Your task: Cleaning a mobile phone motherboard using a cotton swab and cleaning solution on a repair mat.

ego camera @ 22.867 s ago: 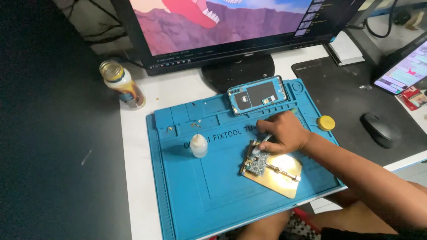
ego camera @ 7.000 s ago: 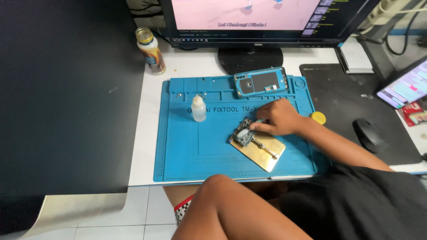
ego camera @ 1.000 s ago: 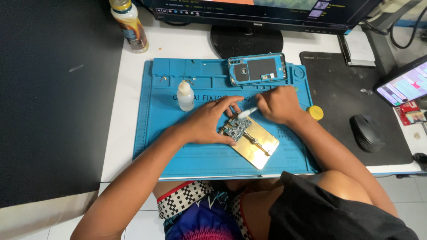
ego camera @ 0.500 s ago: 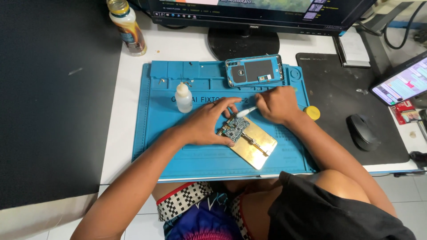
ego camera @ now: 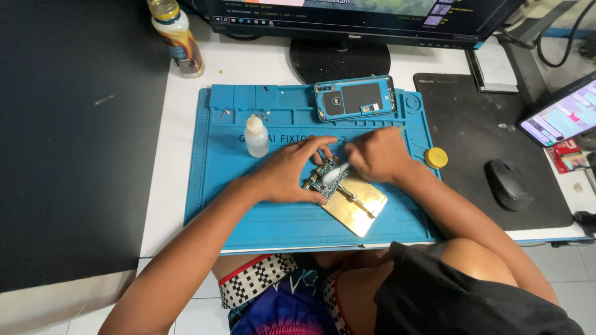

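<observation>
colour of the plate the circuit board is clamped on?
Gold, brass-like; the plate lies on the blue mat. Head view, the only one, shows it.

The tip of the pale tool (ego camera: 334, 173) is blurred, and its handle is hidden inside the closed right hand (ego camera: 374, 155), so its kind cannot be told. Part of the small circuit board (ego camera: 323, 181) is covered by the left hand (ego camera: 290, 174), whose fingers rest at the board's edge, and the parts on the board are too small to be made out. The monitor (ego camera: 366, 15) is cut off by the top edge, the tablet (ego camera: 562, 116) by the right edge, and the cap of the bottle (ego camera: 176, 38) is clipped at the top.
</observation>
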